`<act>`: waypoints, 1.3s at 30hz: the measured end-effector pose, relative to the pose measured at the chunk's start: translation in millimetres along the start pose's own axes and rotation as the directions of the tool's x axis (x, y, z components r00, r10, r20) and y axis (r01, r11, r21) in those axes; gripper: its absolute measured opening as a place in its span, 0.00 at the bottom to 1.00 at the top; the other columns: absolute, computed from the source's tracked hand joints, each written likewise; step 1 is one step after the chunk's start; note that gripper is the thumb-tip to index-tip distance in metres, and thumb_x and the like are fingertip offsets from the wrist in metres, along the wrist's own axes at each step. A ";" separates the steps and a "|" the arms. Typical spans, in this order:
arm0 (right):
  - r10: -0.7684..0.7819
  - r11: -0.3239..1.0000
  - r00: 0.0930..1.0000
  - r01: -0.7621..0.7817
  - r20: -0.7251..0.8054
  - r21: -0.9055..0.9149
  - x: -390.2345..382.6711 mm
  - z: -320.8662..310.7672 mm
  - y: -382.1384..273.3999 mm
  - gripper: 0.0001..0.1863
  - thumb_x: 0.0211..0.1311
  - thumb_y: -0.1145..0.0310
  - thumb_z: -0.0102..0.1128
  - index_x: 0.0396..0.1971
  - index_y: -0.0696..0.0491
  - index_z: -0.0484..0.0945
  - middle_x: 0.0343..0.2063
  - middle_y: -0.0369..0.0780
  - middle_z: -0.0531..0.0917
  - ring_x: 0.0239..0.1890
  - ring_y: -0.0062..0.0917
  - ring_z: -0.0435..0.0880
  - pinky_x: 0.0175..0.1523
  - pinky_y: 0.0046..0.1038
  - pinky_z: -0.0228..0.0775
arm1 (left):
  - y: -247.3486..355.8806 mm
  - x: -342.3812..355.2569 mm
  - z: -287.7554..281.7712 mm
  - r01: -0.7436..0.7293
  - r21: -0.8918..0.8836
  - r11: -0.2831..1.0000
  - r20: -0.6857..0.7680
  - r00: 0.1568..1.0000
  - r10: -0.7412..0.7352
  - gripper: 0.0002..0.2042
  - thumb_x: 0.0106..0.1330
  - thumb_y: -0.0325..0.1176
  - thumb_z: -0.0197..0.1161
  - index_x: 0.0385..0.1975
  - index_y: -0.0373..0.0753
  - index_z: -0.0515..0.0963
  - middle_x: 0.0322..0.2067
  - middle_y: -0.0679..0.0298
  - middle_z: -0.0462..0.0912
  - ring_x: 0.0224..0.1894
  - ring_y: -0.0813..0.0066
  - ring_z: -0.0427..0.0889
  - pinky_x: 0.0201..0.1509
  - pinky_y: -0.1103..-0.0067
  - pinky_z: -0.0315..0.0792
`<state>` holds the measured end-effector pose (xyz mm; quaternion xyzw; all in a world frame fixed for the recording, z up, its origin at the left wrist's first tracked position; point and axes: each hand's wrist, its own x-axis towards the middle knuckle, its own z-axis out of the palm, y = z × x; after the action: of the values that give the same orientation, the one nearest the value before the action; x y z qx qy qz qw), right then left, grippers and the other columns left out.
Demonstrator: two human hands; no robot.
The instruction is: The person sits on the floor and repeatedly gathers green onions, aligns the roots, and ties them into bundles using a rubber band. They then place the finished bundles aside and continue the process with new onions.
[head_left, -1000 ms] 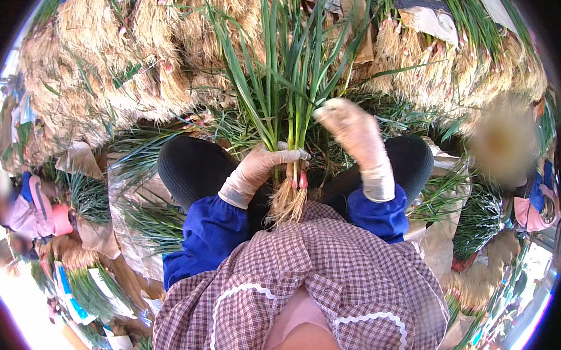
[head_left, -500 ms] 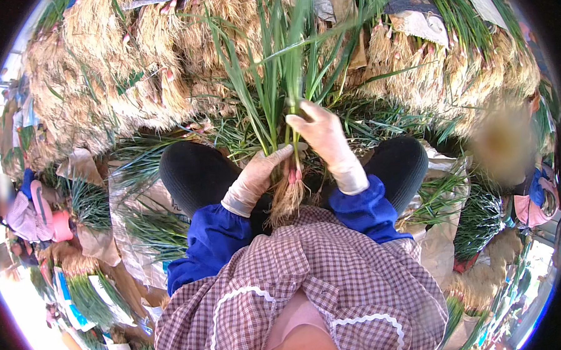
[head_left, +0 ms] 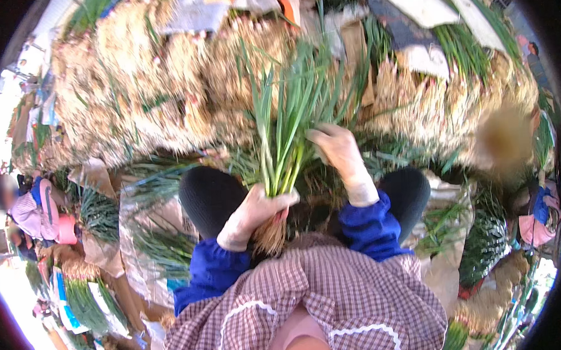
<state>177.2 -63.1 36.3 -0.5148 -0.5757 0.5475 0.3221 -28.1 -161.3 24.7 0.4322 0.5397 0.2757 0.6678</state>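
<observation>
My left hand [head_left: 257, 215], in a pale glove, is wrapped round the stems of a bunch of green garlic [head_left: 284, 146]. Its long flat leaves point up and away from me, and its pale stringy roots [head_left: 270, 236] hang out below my fist. A bit of pink shows by the fingers; the rest of the bulbs is hidden. To the right of the bunch is my right hand [head_left: 339, 152], gloved too, its fingers bent together beside the outer leaves. Whatever those slightly blurred fingertips pinch is too unclear to name.
A high bank of rooted bundles [head_left: 164, 99] stretches across the far side, partly covered by sacking [head_left: 195, 13]. Loose leaves [head_left: 164, 246] lie on a pale sheet [head_left: 132, 213] left of my knees. A dark green heap [head_left: 484, 241] stands at right. Other people [head_left: 35, 214] sit at both sides.
My left hand has come nearer with the garlic and now grips it in a fist over the bulbs. My right hand has moved off the stems, to the right and nearer.
</observation>
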 end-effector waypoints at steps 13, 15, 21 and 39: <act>-0.356 0.910 0.862 0.408 -0.362 0.077 147.4 -38.7 -2.9 0.11 0.65 0.72 0.54 0.46 0.51 0.77 0.35 0.35 0.80 0.30 0.18 0.77 0.34 0.16 0.73 | 135.3 -67.9 -102.9 -0.596 -0.509 0.621 -0.354 0.803 0.480 0.20 0.64 0.35 0.58 0.50 0.26 0.68 0.22 0.58 0.77 0.15 0.71 0.76 0.29 0.48 0.82; -0.550 0.833 0.758 0.468 -0.350 -0.295 190.8 -8.1 -29.8 0.16 0.57 0.74 0.61 0.46 0.50 0.77 0.43 0.40 0.82 0.43 0.24 0.81 0.44 0.24 0.77 | 139.6 -18.1 -124.6 -0.539 -0.555 0.633 -0.297 0.840 0.455 0.18 0.65 0.32 0.56 0.50 0.28 0.70 0.22 0.59 0.77 0.18 0.72 0.75 0.29 0.62 0.82; -0.785 0.235 0.606 0.105 -0.125 -0.966 316.2 10.1 -78.4 0.33 0.48 0.63 0.62 0.56 0.57 0.67 0.53 0.45 0.73 0.56 0.38 0.72 0.56 0.39 0.66 | 98.5 65.2 -141.6 -0.604 -0.489 0.629 -0.484 0.788 0.381 0.15 0.49 0.20 0.54 0.38 0.33 0.74 0.32 0.57 0.79 0.29 0.67 0.79 0.27 0.72 0.78; -0.487 0.873 0.652 0.365 -0.581 -0.323 174.9 -6.6 -19.8 0.11 0.52 0.82 0.59 0.38 0.59 0.79 0.31 0.44 0.83 0.32 0.27 0.83 0.38 0.26 0.74 | 74.4 103.3 -195.7 -0.616 -0.142 0.774 -0.758 0.571 0.316 0.16 0.53 0.24 0.55 0.42 0.29 0.78 0.39 0.55 0.84 0.23 0.73 0.79 0.22 0.81 0.74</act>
<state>132.7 106.8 22.8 -0.5471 -0.5797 0.1910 0.5728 -181.0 14.9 31.4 0.2816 0.5455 0.6887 0.3857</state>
